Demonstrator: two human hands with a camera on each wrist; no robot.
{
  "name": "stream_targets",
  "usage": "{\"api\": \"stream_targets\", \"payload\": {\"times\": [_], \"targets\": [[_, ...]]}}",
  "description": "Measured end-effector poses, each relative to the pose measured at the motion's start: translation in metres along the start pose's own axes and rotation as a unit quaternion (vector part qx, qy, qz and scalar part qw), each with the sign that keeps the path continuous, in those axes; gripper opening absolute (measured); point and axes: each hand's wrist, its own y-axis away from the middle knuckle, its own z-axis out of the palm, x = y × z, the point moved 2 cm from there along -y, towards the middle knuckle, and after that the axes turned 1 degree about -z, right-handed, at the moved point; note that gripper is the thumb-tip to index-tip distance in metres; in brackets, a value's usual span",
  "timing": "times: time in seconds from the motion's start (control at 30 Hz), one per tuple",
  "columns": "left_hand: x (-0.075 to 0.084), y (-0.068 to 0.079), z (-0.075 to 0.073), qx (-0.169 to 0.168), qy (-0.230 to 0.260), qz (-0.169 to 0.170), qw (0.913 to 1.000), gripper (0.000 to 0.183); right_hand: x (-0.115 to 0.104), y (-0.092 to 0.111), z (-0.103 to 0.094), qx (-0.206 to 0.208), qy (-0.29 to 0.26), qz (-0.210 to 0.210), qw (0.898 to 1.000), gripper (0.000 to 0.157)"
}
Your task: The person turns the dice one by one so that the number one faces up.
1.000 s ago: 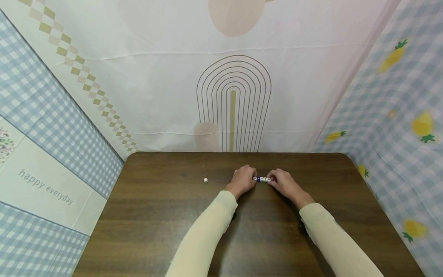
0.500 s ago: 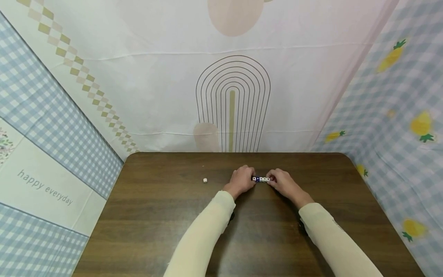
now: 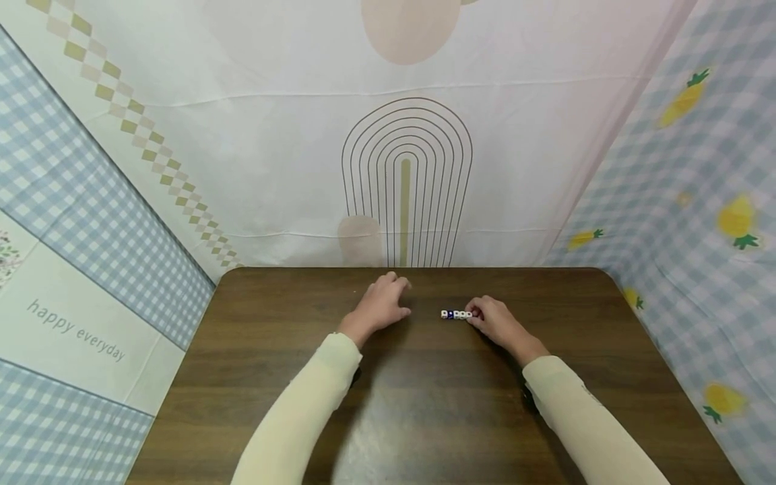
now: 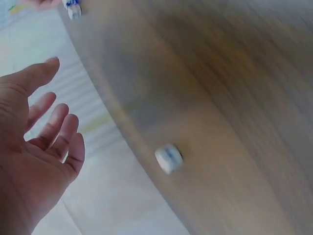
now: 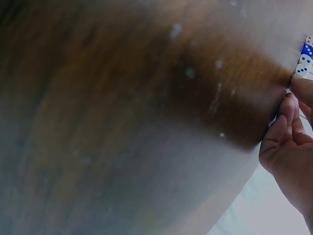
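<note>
A short row of dice [image 3: 456, 314], white with one blue die [image 3: 450, 314] second from the left, lies on the brown table [image 3: 424, 417]. My right hand [image 3: 498, 322] is at the row's right end, thumb and fingertips pinching the last die, which they partly cover. In the right wrist view, pips show on the dice [image 5: 305, 59] just past my thumb. My left hand [image 3: 377, 306] is left of the row, fingers loosely spread and holding nothing. A single white die [image 4: 169, 158] lies on the table in the left wrist view; in the head view my left hand and forearm hide it.
Behind the table's far edge hangs a white patterned cloth [image 3: 273, 168]. Blue checked cloths line the left side [image 3: 73, 135] and the right side [image 3: 673, 269].
My left hand has let go of the row's left end and moved left, its fingers spreading. The right hand stays at the right end of the row.
</note>
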Motion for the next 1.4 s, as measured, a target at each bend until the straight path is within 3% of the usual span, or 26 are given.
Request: {"api": "stream_targets", "payload": {"times": [0.23,0.37,0.6,0.77,1.17,1.4], "targets": [[-0.036,0.029,-0.014,-0.015,-0.007,-0.007,0.9998,0.055,0.002,-0.003,0.002,-0.004,-0.003,0.004,1.0,0.006],[-0.054,0.044,-0.014,-0.033,0.0,-0.029,0.999,0.054,0.003,-0.004,0.003,-0.007,-0.002,0.006,1.0,0.005],[-0.076,0.056,-0.01,-0.029,-0.005,-0.053,0.9981,0.042,0.002,-0.005,0.002,-0.007,-0.006,0.01,1.0,0.006],[-0.081,0.058,-0.007,-0.021,-0.001,-0.06,0.9979,0.031,0.0,-0.005,0.0,-0.009,-0.005,0.014,1.0,0.006],[-0.077,0.056,-0.001,-0.002,-0.008,-0.059,0.9982,0.007,0.0,-0.003,0.0,-0.006,-0.006,0.009,1.0,0.006],[-0.078,0.055,0.0,0.004,-0.014,-0.054,0.9984,0.005,0.0,-0.003,-0.002,-0.01,-0.006,0.018,1.0,0.005]]}}
